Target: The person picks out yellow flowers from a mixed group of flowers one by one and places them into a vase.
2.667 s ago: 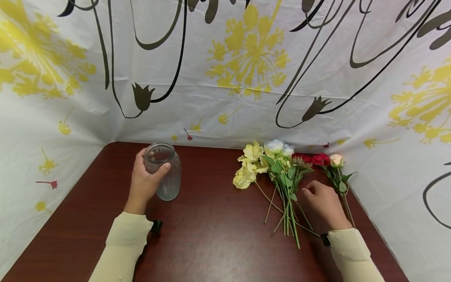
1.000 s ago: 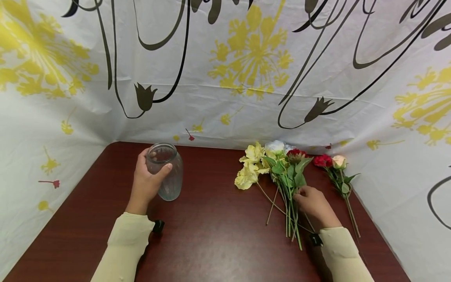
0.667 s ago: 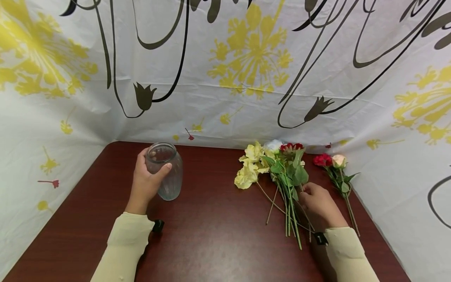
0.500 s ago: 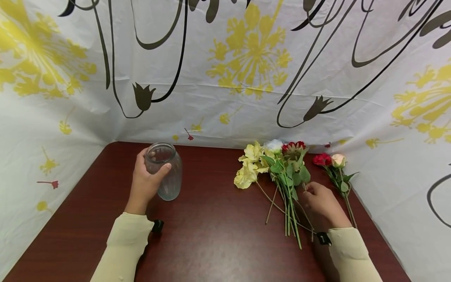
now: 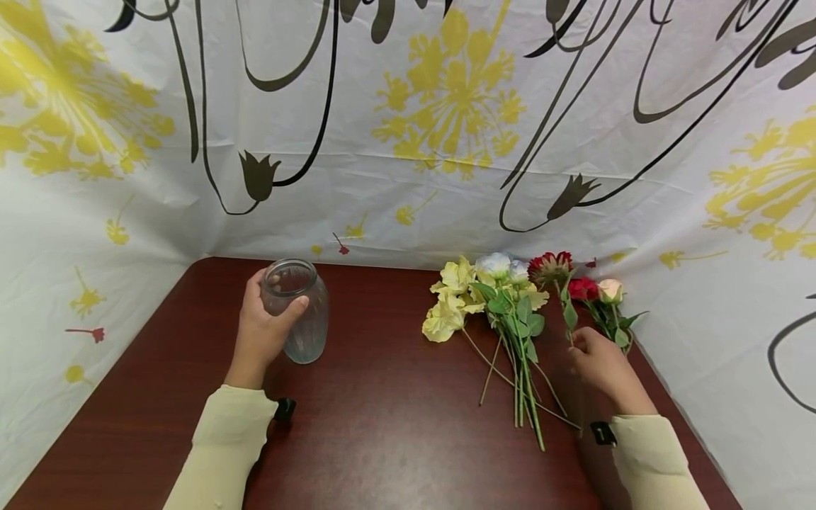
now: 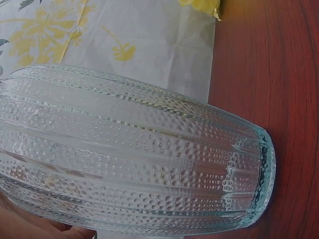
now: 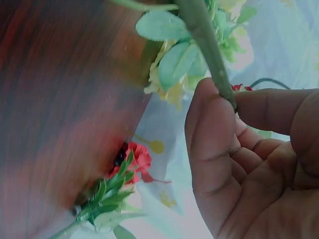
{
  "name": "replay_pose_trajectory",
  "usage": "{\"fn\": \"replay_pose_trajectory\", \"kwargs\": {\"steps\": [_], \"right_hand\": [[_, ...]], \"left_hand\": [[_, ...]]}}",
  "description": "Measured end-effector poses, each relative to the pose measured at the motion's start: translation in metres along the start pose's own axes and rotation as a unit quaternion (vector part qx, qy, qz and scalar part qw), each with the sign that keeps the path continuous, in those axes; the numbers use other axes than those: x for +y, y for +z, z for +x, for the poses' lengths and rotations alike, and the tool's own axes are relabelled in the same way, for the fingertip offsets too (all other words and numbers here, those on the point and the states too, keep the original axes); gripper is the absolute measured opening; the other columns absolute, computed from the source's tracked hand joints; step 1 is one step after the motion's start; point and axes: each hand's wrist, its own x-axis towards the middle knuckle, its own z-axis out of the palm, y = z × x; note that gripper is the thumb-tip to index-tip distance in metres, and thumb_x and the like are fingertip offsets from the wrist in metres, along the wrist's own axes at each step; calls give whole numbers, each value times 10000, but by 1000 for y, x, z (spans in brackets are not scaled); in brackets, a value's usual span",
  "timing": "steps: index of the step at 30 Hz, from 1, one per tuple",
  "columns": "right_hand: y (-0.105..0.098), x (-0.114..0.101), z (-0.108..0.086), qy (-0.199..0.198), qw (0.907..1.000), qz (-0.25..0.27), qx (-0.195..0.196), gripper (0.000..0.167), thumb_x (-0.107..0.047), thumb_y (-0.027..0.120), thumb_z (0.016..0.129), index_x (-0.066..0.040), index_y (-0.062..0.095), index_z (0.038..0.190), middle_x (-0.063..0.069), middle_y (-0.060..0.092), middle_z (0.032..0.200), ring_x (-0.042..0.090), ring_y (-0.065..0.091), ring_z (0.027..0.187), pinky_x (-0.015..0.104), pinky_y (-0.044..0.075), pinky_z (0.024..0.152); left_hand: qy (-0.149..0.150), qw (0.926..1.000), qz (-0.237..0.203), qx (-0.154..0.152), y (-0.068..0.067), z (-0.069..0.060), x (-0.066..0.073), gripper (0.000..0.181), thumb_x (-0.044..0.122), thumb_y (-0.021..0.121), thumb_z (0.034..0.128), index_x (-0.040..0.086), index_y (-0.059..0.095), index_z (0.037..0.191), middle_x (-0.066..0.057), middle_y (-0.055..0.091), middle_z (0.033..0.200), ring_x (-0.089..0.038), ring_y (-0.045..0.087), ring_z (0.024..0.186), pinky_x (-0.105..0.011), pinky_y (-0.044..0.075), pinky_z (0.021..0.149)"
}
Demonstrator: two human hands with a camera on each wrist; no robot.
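Observation:
My left hand (image 5: 264, 329) grips the ribbed clear glass vase (image 5: 307, 326) around its upper side; the vase stands upright on the table. In the left wrist view the textured vase (image 6: 129, 159) fills much of the picture, with part of the left hand (image 6: 35, 224) at the lower corner. On the right, my right hand (image 5: 605, 368) pinches the stem of a dark red flower (image 5: 551, 269) between thumb and finger. The right wrist view shows the stem (image 7: 212, 50) between the fingertips of the right hand (image 7: 259, 164). Its bloom is raised beside the pile.
Yellow flowers (image 5: 444, 317), pale blue flowers (image 5: 494, 265) and several green stems (image 5: 524, 397) lie in a pile on the brown table (image 5: 395, 439). A red flower (image 5: 583, 288) and a peach rose (image 5: 610, 291) lie at the right edge. Patterned white cloth (image 5: 357, 127) stands behind.
My right hand has moved right, drawing the dark red flower away from over the pile towards the red and peach flowers. The left hand and vase have stayed in place.

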Motion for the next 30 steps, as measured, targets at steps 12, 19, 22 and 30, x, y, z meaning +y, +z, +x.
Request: {"fn": "replay_pose_trajectory", "kwargs": {"steps": [12, 19, 22, 30], "right_hand": [[-21, 19, 0, -16, 9989, -442, 171, 276, -81, 464, 1009, 134, 473, 1182, 315, 604, 1049, 286, 650, 779, 462, 505, 649], [-24, 39, 8, -17, 9974, -649, 312, 236, -68, 491, 970, 125, 510, 1104, 299, 609, 1000, 378, 607, 840, 498, 479, 688], [-26, 48, 11, 27, 9966, -730, 374, 257, -73, 492, 958, 133, 512, 1110, 320, 591, 1016, 407, 582, 862, 505, 471, 692], [-38, 62, 17, 89, 9935, -1089, 326, 264, -51, 482, 937, 167, 491, 1087, 365, 568, 1008, 489, 565, 884, 561, 462, 723]], "left_hand": [[-59, 9999, -59, -75, -1, -7, 29, 794, 218, 715, 873, 24, 281, 1509, -220, 409, 1428, -392, 436, 1267, -631, 364, 996], [-20, 9999, -81, -56, 1, 2, 6, 812, 212, 744, 856, 74, 292, 1516, -174, 424, 1432, -350, 440, 1276, -594, 366, 1014], [-6, 10000, -53, -31, 1, 6, -9, 826, 227, 768, 844, 133, 303, 1519, -125, 437, 1428, -301, 450, 1274, -570, 372, 1019], [61, 10000, -63, -42, 2, 6, -10, 833, 254, 776, 844, 150, 303, 1521, -112, 448, 1422, -286, 459, 1265, -575, 377, 1014]]}}
